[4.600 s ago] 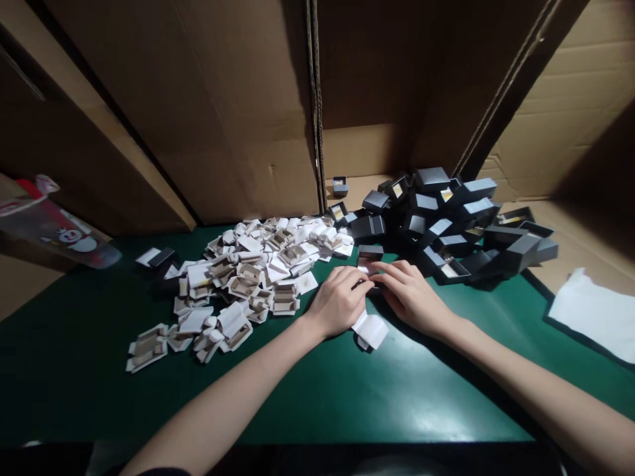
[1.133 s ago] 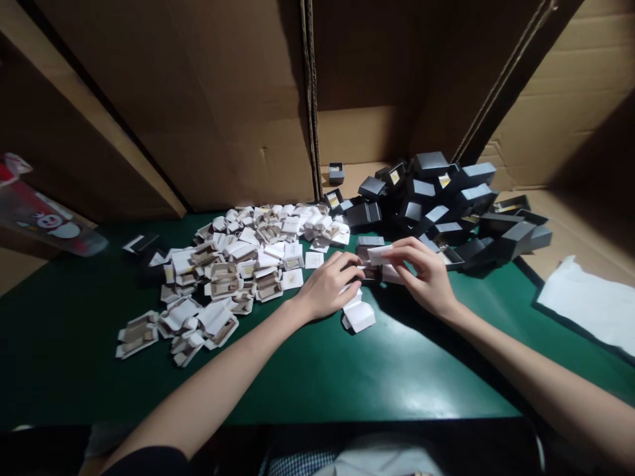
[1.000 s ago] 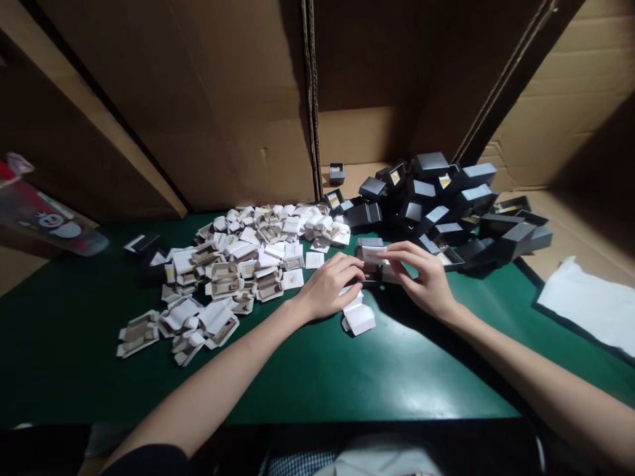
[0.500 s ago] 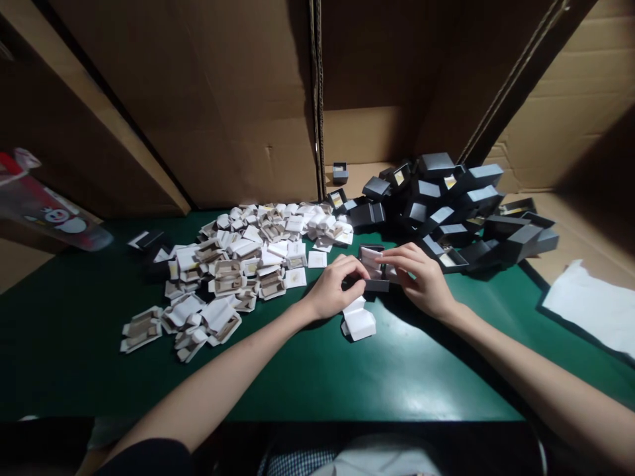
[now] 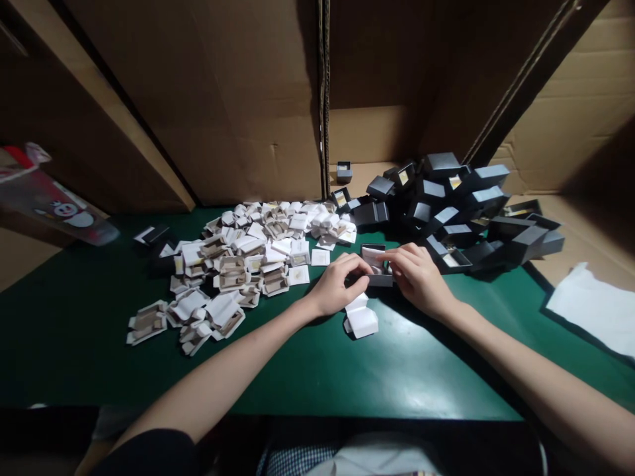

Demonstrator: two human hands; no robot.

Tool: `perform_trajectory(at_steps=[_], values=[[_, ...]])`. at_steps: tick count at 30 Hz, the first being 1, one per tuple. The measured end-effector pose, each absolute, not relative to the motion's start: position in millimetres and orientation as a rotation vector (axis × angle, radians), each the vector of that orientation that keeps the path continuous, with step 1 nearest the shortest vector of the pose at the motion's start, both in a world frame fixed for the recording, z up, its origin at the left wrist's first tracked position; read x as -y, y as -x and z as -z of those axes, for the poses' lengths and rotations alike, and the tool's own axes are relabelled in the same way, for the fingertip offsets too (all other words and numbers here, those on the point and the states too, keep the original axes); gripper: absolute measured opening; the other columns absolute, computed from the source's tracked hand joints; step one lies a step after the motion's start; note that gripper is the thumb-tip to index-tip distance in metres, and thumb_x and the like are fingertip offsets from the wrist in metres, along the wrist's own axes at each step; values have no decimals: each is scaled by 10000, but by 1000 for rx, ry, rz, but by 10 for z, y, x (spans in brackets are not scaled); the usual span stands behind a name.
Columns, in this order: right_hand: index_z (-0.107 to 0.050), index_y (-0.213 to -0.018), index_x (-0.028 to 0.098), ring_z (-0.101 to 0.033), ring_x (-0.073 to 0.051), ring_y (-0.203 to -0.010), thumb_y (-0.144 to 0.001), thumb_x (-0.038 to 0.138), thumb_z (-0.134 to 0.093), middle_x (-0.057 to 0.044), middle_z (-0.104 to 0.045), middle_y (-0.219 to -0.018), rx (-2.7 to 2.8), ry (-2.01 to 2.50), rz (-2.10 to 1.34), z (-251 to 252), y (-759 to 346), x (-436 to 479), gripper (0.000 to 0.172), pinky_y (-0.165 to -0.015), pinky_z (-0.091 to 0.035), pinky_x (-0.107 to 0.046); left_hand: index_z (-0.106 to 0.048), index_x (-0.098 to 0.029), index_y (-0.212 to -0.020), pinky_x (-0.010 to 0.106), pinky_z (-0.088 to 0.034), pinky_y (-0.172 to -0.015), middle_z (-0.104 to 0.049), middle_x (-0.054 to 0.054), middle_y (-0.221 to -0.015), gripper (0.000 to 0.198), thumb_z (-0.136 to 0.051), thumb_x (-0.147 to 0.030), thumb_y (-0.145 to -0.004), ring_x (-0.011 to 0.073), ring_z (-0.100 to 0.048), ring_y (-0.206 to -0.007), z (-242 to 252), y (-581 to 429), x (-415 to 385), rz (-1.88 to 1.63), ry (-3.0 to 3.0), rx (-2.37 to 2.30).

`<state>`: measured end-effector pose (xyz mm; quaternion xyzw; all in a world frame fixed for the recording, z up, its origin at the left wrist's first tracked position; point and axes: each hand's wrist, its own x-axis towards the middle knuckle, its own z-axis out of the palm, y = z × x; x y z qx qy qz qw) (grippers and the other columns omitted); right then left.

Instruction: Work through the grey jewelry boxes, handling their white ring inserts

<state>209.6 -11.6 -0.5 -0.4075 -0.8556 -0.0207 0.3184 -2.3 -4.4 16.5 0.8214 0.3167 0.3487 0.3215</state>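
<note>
Between my hands on the green table stands a small open black box (image 5: pixel 381 281), with a white card insert (image 5: pixel 372 254) inside it. My left hand (image 5: pixel 341 285) is closed at the box's left side, thumb and fingers curled on its edge. From the right, my right hand (image 5: pixel 419 281) reaches over the box, its fingertips on the insert; its thumb is mostly hidden. Just in front of the box lies a folded white card piece (image 5: pixel 363 322), below my left hand.
A heap of white folded card inserts (image 5: pixel 233 272) spreads to the left. Several black boxes (image 5: pixel 444 192) are piled at the back right. One black box (image 5: pixel 344 172) stands apart by the cardboard wall (image 5: pixel 248 99). White paper (image 5: pixel 595 307) lies right, a plastic cup (image 5: pixel 64 210) far left.
My right fingers have shifted slightly over the box, and the white flap that showed at its right side is no longer visible there. The view has turned slightly left.
</note>
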Motion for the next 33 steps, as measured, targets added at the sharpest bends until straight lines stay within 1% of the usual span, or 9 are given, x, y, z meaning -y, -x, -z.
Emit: perform_trajectory(at_steps=[4,8,11,15,20,25,28,30,33], values=[[-500,-1181,189,-514,-236,-871,-827,20,-402,-87,-637,-1007,2251,1176,126,-11,-2036,154,404,-702,-390,-357,-569,-179,-837,302,-439,-785,-594,29,-854,75,-495,-188,-831,170,-524,-857,-151,14,46,-916,-2151,-832],[-457,-1275,204,-494,-251,-922,-862,46,-388,-102,-591,-1160,2251,1188,198,-39,-1996,191,447,-749,-405,-381,-573,-177,-839,308,-451,-783,-603,36,-870,86,-490,-203,-832,171,-529,-851,-152,8,47,-911,-2133,-832],[-442,-1303,211,-480,-256,-948,-870,50,-385,-104,-569,-1190,2233,1199,222,-47,-1980,215,466,-777,-416,-392,-572,-178,-832,306,-454,-783,-601,34,-861,84,-491,-201,-830,169,-529,-842,-160,8,47,-909,-2129,-835],[-425,-1325,206,-458,-280,-994,-817,-1,-390,-132,-524,-1214,2203,1249,254,-16,-1962,237,549,-812,-437,-432,-576,-175,-841,306,-450,-786,-594,36,-861,86,-494,-200,-828,171,-534,-848,-158,6,44,-909,-2122,-833],[-428,-1321,227,-417,-323,-1108,-733,-38,-409,-153,-402,-1363,2208,1275,271,20,-1964,238,644,-848,-442,-494,-585,-176,-866,310,-458,-771,-600,46,-879,105,-499,-222,-827,177,-547,-850,-143,3,41,-902,-2107,-834],[-402,-1339,234,-440,-319,-1097,-722,-36,-424,-137,-481,-1313,2267,1255,279,-14,-1973,239,674,-815,-434,-471,-584,-179,-876,312,-465,-784,-603,40,-882,95,-501,-205,-836,176,-547,-865,-138,6,40,-890,-2118,-838],[-424,-1316,223,-455,-317,-1095,-718,-37,-435,-140,-503,-1290,2259,1234,300,-25,-1982,232,652,-798,-433,-455,-585,-182,-884,334,-459,-861,-605,43,-932,85,-506,-194,-855,183,-548,-942,-136,9,45,-906,-2156,-832],[-430,-1309,206,-470,-312,-1099,-722,-42,-425,-153,-507,-1276,2262,1197,276,-22,-1987,221,637,-798,-441,-453,-591,-182,-884,366,-433,-958,-580,62,-1054,79,-518,-208,-868,194,-533,-1056,-132,14,51,-947,-2182,-840],[-422,-1317,204,-497,-292,-1111,-754,-30,-409,-163,-504,-1269,2274,1079,175,-10,-1991,199,610,-837,-456,-466,-581,-173,-813,404,-374,-1064,-479,93,-1222,107,-528,-238,-879,215,-464,-1219,-116,23,55,-1027,-2168,-915]])
